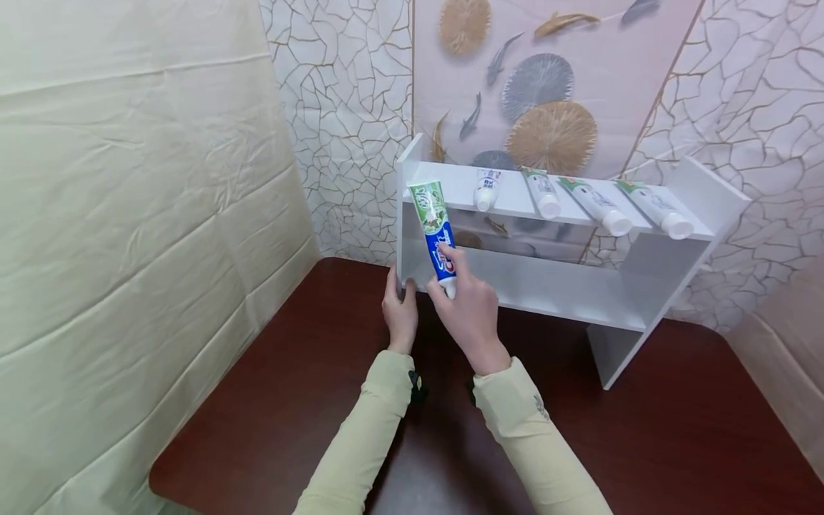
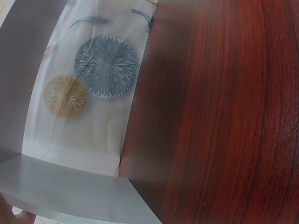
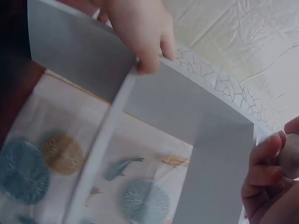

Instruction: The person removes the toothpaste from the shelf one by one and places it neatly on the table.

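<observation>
My right hand (image 1: 473, 307) holds a green, white and blue toothpaste tube (image 1: 434, 222) near its white cap, the green flat end pointing up. The tube is in front of the left end of the white shelf unit's upper board (image 1: 450, 187); whether it touches the board I cannot tell. In the right wrist view, fingers (image 3: 264, 175) curl around the cap end. My left hand (image 1: 400, 315) grips the unit's left side panel (image 3: 187, 86) low down, thumb on the inner face. Only a bit of that hand shows in the left wrist view.
Several toothpaste tubes (image 1: 487, 189) lie on the upper board, white caps toward me. The unit has a lower board (image 1: 553, 282) and stands on a dark red-brown table (image 1: 270, 400). Behind it hangs a patterned backdrop (image 1: 341, 107); a cream cloth (image 1: 141, 214) covers the left side.
</observation>
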Demonstrator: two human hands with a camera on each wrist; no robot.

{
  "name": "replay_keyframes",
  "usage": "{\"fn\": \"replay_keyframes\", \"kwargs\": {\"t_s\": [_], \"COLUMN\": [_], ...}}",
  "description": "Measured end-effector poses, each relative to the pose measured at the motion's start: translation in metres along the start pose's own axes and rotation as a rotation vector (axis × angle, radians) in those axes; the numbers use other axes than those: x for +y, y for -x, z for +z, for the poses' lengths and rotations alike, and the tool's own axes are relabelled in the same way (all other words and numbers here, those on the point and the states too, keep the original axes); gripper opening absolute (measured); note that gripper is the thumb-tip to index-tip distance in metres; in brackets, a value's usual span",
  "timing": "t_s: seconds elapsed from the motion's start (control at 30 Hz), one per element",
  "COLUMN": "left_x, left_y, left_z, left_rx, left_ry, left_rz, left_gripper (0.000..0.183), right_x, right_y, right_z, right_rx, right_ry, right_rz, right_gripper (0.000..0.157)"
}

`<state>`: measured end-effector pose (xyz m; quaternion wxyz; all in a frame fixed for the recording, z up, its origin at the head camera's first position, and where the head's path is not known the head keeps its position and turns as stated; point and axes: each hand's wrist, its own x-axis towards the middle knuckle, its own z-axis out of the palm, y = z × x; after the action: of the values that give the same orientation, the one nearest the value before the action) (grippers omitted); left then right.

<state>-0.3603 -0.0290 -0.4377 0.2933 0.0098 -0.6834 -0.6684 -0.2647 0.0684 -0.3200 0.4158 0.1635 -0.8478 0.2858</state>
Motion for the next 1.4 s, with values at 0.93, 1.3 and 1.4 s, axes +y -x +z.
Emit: {"fn": "replay_keyframes", "kwargs": {"t_s": [0.93,1.3,1.4], "left_x": [0.000,0.014,0.015], "left_y": [-0.009,-0.012,-0.013], "left_z": [-0.009,-0.023,-0.020], "left_rx": [-0.112,-0.219,-0.270], "left_ry": [0.114,0.188,0.210], "left_rz": [0.130,0.212,0.214], "left_gripper": [0.048,0.050,0.051], "right_x": [0.017,0.046,0.048], "right_y": [0.094,0.138,0.145], "right_z": [-0.046,-0.018,-0.015], "right_rx": [-0.541,-0.793,-0.819], "right_ry": [0.101,0.276,0.327], "right_rz": [0.404,0.360,0.353], "right_gripper": [0.033,0.053,0.058]}}
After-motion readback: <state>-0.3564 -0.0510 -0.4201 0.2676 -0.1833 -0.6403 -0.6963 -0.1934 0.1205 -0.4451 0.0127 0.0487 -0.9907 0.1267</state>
